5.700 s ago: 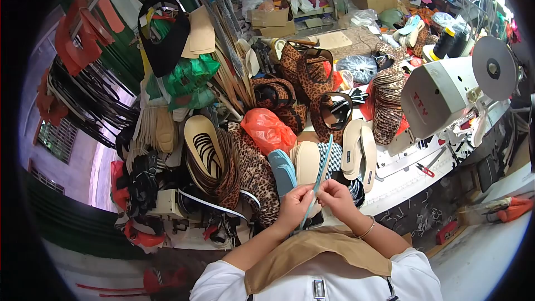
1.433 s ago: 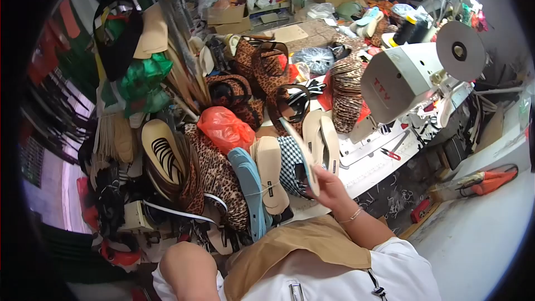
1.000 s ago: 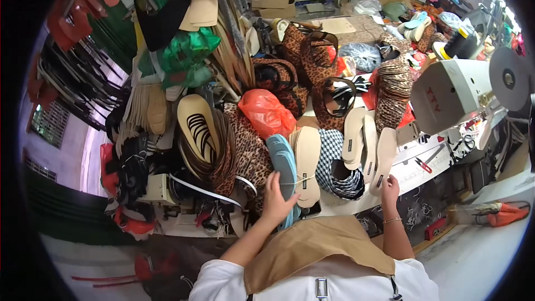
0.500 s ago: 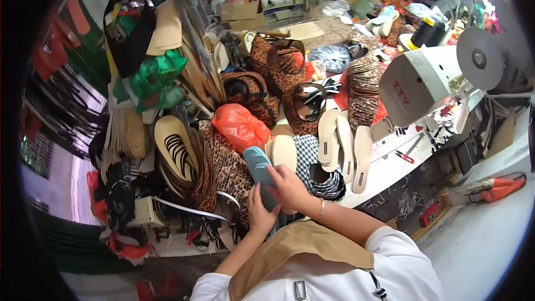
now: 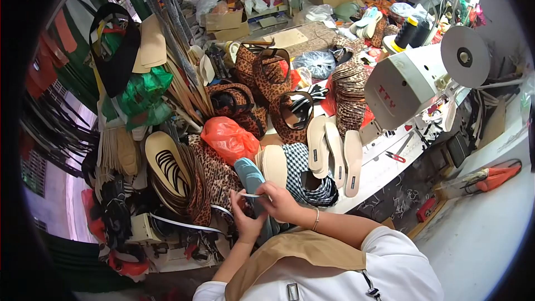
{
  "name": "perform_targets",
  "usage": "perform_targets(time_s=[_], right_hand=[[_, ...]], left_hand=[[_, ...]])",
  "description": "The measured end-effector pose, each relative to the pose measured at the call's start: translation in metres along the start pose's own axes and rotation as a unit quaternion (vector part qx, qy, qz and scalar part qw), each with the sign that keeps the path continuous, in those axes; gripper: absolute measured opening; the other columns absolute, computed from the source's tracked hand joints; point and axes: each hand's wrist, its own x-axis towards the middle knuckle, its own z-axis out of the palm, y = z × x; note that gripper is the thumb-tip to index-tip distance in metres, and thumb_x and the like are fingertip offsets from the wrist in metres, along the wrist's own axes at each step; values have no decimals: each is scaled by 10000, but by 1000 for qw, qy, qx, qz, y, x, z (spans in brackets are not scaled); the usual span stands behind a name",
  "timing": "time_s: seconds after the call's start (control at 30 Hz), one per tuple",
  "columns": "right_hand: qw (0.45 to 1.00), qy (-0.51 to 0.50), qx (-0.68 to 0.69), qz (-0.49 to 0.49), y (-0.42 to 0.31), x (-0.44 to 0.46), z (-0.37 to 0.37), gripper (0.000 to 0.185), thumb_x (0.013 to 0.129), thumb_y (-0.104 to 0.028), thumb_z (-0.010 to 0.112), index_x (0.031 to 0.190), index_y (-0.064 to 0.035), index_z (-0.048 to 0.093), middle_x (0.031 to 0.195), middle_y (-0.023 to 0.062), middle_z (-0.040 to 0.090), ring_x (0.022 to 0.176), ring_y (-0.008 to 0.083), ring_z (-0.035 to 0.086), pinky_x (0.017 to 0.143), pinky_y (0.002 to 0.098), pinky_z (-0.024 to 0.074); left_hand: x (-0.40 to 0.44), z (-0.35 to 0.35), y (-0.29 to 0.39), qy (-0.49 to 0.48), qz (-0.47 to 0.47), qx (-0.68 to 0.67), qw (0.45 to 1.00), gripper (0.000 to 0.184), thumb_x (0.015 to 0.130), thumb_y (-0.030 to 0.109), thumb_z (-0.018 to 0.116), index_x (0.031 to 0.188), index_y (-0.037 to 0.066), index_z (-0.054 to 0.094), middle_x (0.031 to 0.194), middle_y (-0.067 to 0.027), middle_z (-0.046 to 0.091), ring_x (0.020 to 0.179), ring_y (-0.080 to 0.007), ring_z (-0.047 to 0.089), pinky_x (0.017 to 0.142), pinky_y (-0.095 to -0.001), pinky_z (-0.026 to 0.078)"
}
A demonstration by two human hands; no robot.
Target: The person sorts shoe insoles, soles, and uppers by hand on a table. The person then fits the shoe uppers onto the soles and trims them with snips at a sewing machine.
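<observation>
A thin pale strip [image 5: 251,195] spans the gap between my two hands. My left hand [image 5: 246,222] pinches its left end between thumb and fingers. From the other side, my right hand [image 5: 281,205], with a bracelet at the wrist, closes its fingertips on the strip. Directly beneath are blue-grey sole-shaped pieces [image 5: 248,173], partly covered by my hands. Beige insoles [image 5: 273,164] stand just beyond my right hand, beside black-and-white checked straps [image 5: 304,175]. Left of my left hand lies leopard-print material [image 5: 214,170].
A red plastic bag [image 5: 229,140] sits past the blue-grey pieces. Beige insoles with dark labels [image 5: 352,161] lie on the white tabletop. At the right stands a sewing machine [image 5: 401,89], with red-handled snips [image 5: 395,157] near it. Beige insoles with black straps [image 5: 170,173] are stacked at left.
My hands have lifted off the blue-grey pieces, and a thin pale strip now shows between my fingers. The whole view has shifted slightly.
</observation>
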Motion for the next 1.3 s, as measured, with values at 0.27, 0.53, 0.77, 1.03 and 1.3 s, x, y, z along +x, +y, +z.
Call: perform_targets(time_s=[0.27,0.53,0.77,1.03,1.3], right_hand=[[968,219,125,-6,-19,47,-34,164,794,81,526,915,-29,513,828,53,523,689,98,523,577,227,425],[848,318,-422,-43,33,88,-175,128,831,-4,530,955,-38,529,898,139,548,738,324,597,620,387,494],[896,223,-369,106,107,6,-164,577,729,-213,711,1220,-23,476,1219,199,492,1108,358,486,920,408,410],[867,259,-297,306,167,-130,-189,727,644,-127,744,1271,35,414,901,158,606,830,266,601,763,346,481],[875,210,-353,257,162,-133,-200,630,631,-190,780,1146,57,516,819,128,601,706,216,586,610,310,476]], left_hand=[[-4,4,-5,-120,-33,52,991,877,654,177,766,1347,-2,258,1199,-183,466,1106,-313,478,936,-375,388],[-16,6,-21,-124,152,175,965,645,712,161,726,1258,3,423,1259,-177,426,1153,-351,429,970,-421,358],[-11,7,-13,-73,17,135,988,800,683,204,752,1326,1,320,1335,-205,335,1204,-358,383,997,-417,341],[-3,12,-16,-118,-38,180,976,957,645,293,780,1366,-5,225,1327,-242,341,1214,-381,368,1009,-428,325],[-8,18,-16,-106,-45,177,978,997,646,318,781,1373,-23,190,1345,-265,317,1228,-394,346,1019,-436,310]])
